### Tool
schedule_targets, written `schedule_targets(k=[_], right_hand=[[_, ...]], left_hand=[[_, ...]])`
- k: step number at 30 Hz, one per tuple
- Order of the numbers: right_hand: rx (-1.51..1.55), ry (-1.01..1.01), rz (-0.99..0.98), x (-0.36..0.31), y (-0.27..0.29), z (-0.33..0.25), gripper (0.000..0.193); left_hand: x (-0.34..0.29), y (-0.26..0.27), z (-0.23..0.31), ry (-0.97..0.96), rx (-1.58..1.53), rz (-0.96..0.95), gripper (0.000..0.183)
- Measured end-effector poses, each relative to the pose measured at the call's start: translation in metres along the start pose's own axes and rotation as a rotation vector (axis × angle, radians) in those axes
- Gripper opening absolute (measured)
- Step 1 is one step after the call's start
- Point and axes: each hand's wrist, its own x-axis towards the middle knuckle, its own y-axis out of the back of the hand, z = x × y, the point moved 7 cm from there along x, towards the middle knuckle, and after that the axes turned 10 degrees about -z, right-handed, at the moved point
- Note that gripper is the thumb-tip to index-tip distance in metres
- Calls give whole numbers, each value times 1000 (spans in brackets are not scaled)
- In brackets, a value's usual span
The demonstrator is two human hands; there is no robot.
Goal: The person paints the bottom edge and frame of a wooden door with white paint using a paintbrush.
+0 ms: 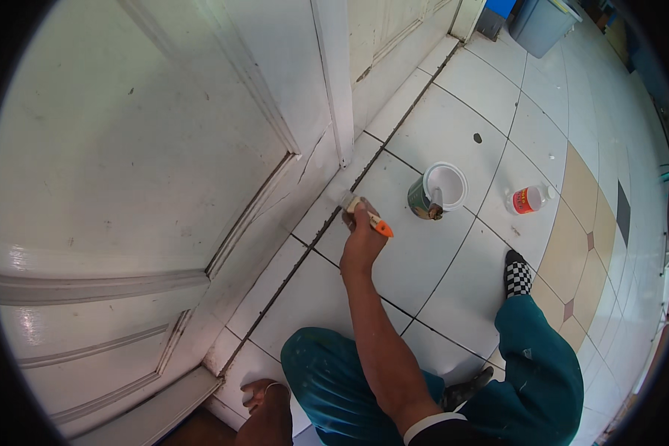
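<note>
My right hand [359, 236] is closed round a paintbrush [379, 225] with an orange-tipped handle. Its pale bristles point at the strip of floor tile along the base of a white panelled door [163, 149]. Low in the picture, by the door's lower corner, my left hand [257, 394] is curled near the floor; a small pale patch shows at its fingers, too little to name. To the right of the brush stands a green-sided paint can [418, 199] with white paint inside. Something brown-ended, perhaps a second brush [435, 207], leans at its rim.
A clear plastic bottle [528, 199] with a red label stands beyond the can. White tiles [446, 260] with dark joints cover the floor. My checkered sock [519, 277] is at the right. At the far end are a grey bin [540, 28] and a blue object [500, 7].
</note>
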Motion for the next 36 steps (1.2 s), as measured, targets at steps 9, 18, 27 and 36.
schedule_targets(k=[9,18,27,36], right_hand=[[-72,-2,76,42,-8,-5,47],[-87,-69,61,41,-25,-15,43],[114,43,-77,16,-53,-78,54],[159,269,-196,-24,-49,-113,52]], left_hand=[[13,-10,-10,15,25,-1,79],[13,-8,-8,39,43,2,78],[12,-6,-10,60,67,-5,78],[5,-12,-11,75,98,-24,77]])
